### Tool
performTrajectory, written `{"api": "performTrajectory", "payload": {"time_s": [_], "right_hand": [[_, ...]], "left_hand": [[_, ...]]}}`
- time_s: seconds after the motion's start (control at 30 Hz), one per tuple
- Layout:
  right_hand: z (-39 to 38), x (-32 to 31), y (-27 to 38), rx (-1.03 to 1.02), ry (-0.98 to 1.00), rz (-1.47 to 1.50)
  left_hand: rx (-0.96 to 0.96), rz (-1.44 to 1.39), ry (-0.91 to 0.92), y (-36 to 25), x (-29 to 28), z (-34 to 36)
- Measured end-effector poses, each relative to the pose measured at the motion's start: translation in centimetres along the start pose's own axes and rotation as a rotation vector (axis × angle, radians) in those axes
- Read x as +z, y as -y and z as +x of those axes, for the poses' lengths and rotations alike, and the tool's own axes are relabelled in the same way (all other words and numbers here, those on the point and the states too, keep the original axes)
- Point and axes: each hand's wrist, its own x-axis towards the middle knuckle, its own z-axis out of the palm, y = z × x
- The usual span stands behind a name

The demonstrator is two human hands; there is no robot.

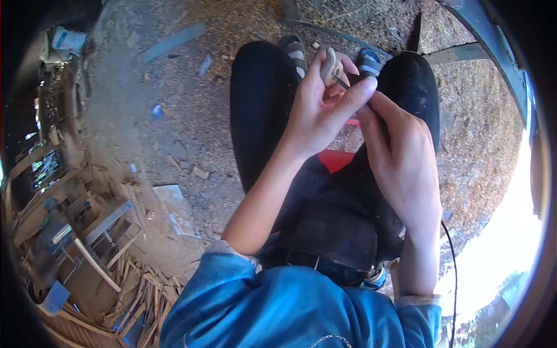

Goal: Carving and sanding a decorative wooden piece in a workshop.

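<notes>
My left hand [322,110] is raised over my lap and closed around a small pale piece of wood [331,65], which sticks out above the fingers. My right hand [400,156] is closed around a thin dark tool [342,84]; its tip touches the wooden piece just under my left thumb. The tool's handle is hidden inside the fist. Both hands sit between my knees in dark trousers [261,110], and my sandalled feet [296,51] show beyond them.
A red seat [335,159] shows between my thighs. Sawdust and wood chips cover the ground [191,116]. A flat board [174,209] lies at the left, with wood scraps and slats [133,290] heaped at the lower left. A metal frame [493,52] curves at the upper right.
</notes>
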Motion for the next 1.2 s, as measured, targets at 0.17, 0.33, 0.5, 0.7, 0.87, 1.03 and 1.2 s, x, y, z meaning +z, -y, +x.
{"api": "performTrajectory", "payload": {"time_s": [0.17, 0.33, 0.5, 0.7, 0.87, 1.03, 1.2], "right_hand": [[1.0, -0.4, -1.9, 0.189, 0.065, 0.045], [1.5, -0.7, -3.1, 0.233, 0.044, 0.007], [1.7, -1.1, -3.4, 0.204, 0.06, -0.011], [1.9, -0.8, -3.1, 0.162, 0.062, -0.097], [2.3, 1.5, -2.2, 0.157, 0.041, -0.109], [1.8, 3.4, -2.0, 0.125, -0.028, -0.16], [0.4, 5.2, -1.8, 0.145, -0.119, -0.183]], "left_hand": [[-0.055, -0.006, -0.013, 2.3, 0.9, 1.2], [-0.062, -0.016, -0.009, 3.8, 1.8, 2.2], [-0.109, 0.047, 0.003, 4.3, 1.8, 2.3], [-0.039, 0.199, -0.024, 3.9, 1.7, 2.3], [-0.013, 0.197, -0.073, 4.1, 0.6, 2.6], [-0.082, 0.094, -0.118, 3.5, 0.7, 2.4], [-0.066, 0.056, -0.129, 2.8, 0.6, 1.9]]}}
